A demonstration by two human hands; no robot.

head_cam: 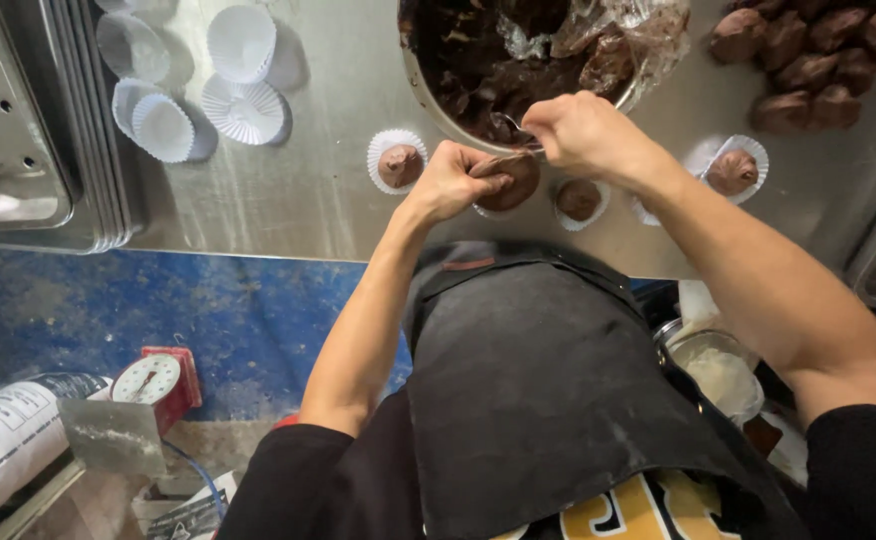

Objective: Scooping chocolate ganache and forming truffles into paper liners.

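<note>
Fingers (478, 172) of the left hand (450, 184) are curled shut around a brown chocolate lump (514, 180), holding it just above the near edge of the worktop (308, 170). The right hand (583, 130) has its fingers pinched closed on a metal spoon (516, 128), whose bowl lies at the rim of a steel bowl (428, 100) full of dark chocolate mix.

The worktop is brushed steel, scuffed and reflective. On it sit white paper cups: empty ones (243, 45) at the far left, filled ones (398, 162) just beside the hands. A heap of shaped chocolate balls (808, 60) lies at the far right. A perforated metal tray (8, 130) rests at the left edge. Below the worktop show a worn blue floor (208, 310), a red dial scale (158, 380) and a black apron (548, 380).

The lump is a rounded oval, its long axis running roughly left to right. The spoon's handle points toward the right hand, its bowl toward the left.
</note>
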